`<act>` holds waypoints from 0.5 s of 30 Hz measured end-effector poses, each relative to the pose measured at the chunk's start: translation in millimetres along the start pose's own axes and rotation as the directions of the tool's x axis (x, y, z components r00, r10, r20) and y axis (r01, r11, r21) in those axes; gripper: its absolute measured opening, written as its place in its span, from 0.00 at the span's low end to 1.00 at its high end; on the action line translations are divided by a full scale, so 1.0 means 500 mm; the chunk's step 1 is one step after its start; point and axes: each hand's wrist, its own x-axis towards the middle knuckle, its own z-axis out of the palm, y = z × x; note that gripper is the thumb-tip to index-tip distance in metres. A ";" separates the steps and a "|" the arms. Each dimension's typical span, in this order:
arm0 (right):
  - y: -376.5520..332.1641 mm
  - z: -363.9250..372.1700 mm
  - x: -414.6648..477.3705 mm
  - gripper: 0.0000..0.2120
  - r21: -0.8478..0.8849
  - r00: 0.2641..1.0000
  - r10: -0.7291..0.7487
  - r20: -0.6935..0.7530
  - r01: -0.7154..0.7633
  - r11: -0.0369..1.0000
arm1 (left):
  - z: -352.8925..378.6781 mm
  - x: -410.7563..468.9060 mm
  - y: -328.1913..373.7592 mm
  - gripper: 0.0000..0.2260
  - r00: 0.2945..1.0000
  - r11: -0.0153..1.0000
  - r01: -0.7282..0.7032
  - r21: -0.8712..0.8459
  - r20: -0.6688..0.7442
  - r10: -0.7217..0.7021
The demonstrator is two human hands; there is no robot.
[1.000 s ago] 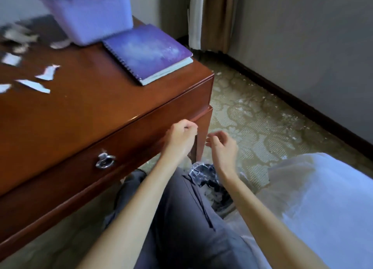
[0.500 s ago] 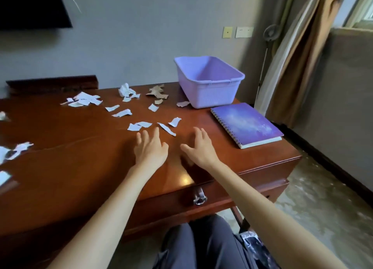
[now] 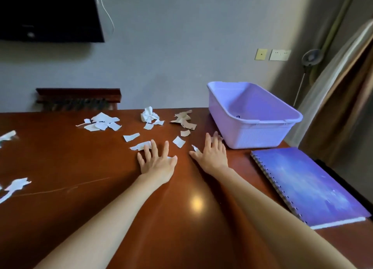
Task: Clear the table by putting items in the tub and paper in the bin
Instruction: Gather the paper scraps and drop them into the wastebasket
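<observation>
Clearing a big wooden table here: the lilac tub sits just past the right hand, with the notebook off to its right. Both hands lie flat, fingers spread, gripping nothing. My guess is that's to rake together the paper scraps around the left hand and beyond. The bin isn't in view.
</observation>
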 end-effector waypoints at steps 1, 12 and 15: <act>0.002 0.002 0.023 0.41 0.012 1.000 0.026 -0.013 -0.025 1.000 | -0.002 0.022 0.002 0.27 1.000 1.000 -0.003 0.012 -0.018 0.003; -0.080 0.016 0.194 0.25 0.147 0.970 -0.231 0.070 0.219 0.965 | -0.020 0.175 -0.055 0.32 0.966 0.981 0.191 0.010 -0.179 -0.187; -0.090 0.021 0.187 0.25 0.102 0.934 -0.333 0.130 0.322 0.941 | -0.021 0.183 -0.066 0.28 0.970 0.990 0.142 0.003 -0.199 -0.139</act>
